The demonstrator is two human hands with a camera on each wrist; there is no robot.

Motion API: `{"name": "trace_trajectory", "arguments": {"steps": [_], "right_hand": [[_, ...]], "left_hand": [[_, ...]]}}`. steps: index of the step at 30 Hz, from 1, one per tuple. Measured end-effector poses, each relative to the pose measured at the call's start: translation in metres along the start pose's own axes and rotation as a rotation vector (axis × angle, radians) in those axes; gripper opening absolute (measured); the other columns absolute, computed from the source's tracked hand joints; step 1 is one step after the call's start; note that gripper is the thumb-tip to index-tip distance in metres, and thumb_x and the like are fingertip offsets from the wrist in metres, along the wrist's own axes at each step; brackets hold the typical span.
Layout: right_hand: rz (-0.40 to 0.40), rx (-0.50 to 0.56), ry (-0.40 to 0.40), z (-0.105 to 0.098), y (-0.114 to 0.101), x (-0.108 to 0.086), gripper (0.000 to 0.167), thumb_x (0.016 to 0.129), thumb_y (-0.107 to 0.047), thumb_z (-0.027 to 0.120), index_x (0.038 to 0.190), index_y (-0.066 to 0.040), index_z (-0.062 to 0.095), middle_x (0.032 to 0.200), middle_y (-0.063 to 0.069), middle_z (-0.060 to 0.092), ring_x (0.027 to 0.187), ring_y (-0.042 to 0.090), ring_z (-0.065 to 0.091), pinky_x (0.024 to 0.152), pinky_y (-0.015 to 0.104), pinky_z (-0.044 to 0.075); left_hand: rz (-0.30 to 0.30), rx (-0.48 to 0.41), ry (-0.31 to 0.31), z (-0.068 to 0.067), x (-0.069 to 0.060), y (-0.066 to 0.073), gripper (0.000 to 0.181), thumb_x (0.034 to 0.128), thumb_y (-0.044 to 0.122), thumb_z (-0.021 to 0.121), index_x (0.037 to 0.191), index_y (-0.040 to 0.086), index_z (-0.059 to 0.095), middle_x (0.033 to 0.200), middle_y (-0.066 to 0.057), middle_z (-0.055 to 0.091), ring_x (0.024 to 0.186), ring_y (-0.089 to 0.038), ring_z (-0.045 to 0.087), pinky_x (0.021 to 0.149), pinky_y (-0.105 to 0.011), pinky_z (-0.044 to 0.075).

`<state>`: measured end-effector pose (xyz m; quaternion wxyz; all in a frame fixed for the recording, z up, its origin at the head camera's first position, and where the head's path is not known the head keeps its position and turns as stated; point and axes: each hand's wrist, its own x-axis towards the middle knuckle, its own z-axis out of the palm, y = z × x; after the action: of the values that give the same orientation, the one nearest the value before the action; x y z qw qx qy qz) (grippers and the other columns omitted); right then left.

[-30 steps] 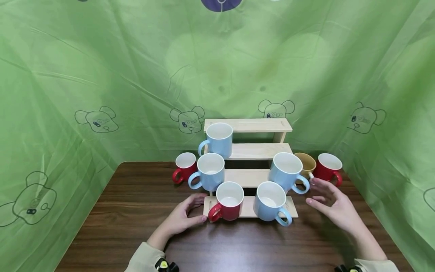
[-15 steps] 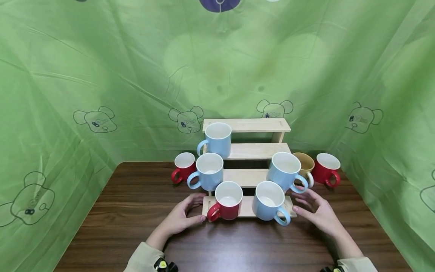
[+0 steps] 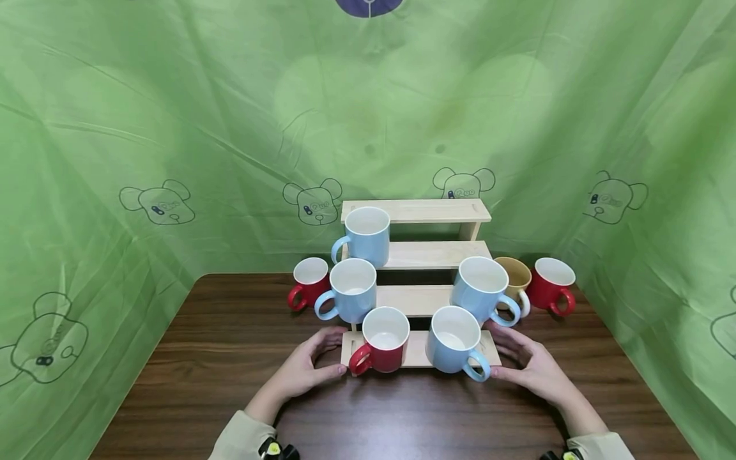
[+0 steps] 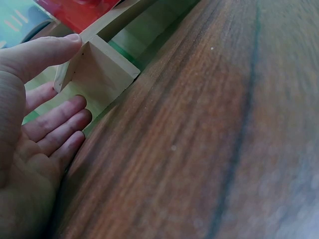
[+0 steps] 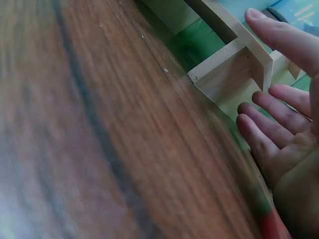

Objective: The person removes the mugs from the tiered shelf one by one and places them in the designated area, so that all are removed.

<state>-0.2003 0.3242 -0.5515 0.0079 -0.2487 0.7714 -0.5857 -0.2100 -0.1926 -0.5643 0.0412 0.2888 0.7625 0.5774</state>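
Pinching the wooden rack (image 3: 424,254) at its 8 o'clock corner, the left hand (image 3: 305,365) faces the right hand (image 3: 533,365) at 4 o'clock, whose hold I cannot tell. Uneven tugging could topple mugs (image 3: 454,342) off the rack, near the table's (image 3: 230,338) 12 o'clock edge.

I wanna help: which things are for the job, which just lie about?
Probably for the job:
wooden rack
left hand, right hand, at its ends
four blue mugs, one red mug on it

Likely lying about, on the table:
left red mug, right red mug, yellow mug
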Motion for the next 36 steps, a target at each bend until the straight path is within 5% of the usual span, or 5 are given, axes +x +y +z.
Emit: {"name": "trace_trajectory", "arguments": {"steps": [4,10,24,36], "right_hand": [[0.012,0.023,-0.024,0.001,0.003,0.0,0.077,0.091,0.014,0.08,0.159,0.01,0.044,0.157,-0.009,0.059,0.13,0.005,0.066,0.105,0.018,0.055],[0.025,0.01,-0.008,0.003,0.005,-0.002,0.075,0.093,0.013,0.079,0.158,0.012,0.043,0.152,-0.02,0.06,0.126,0.003,0.067,0.102,0.016,0.055],[0.002,0.053,-0.019,0.009,0.014,-0.003,0.072,0.093,0.014,0.078,0.156,0.017,0.042,0.15,-0.02,0.061,0.125,0.005,0.069,0.1,0.018,0.057],[0.046,0.046,-0.004,0.005,0.009,-0.002,0.07,0.094,0.011,0.078,0.155,0.017,0.043,0.147,-0.016,0.064,0.126,0.002,0.067,0.102,0.016,0.055]], "left_hand": [[-0.009,0.006,0.0,0.0,0.0,0.001,0.067,0.0969,0.011,0.085,0.156,0.008,0.052,0.146,-0.011,0.067,0.137,-0.03,0.063,0.12,-0.038,0.049],[-0.025,0.027,-0.002,0.0,0.003,0.004,0.068,0.0966,0.014,0.086,0.156,0.011,0.053,0.145,-0.008,0.067,0.136,-0.028,0.063,0.12,-0.036,0.05],[-0.016,0.027,-0.007,-0.003,-0.005,0.0,0.067,0.0973,0.013,0.085,0.156,0.009,0.052,0.145,-0.011,0.067,0.135,-0.029,0.064,0.119,-0.037,0.05],[-0.073,0.045,-0.004,-0.002,-0.001,0.007,0.068,0.0966,0.017,0.086,0.156,0.014,0.053,0.147,-0.006,0.066,0.137,-0.027,0.063,0.12,-0.044,0.051]]}}
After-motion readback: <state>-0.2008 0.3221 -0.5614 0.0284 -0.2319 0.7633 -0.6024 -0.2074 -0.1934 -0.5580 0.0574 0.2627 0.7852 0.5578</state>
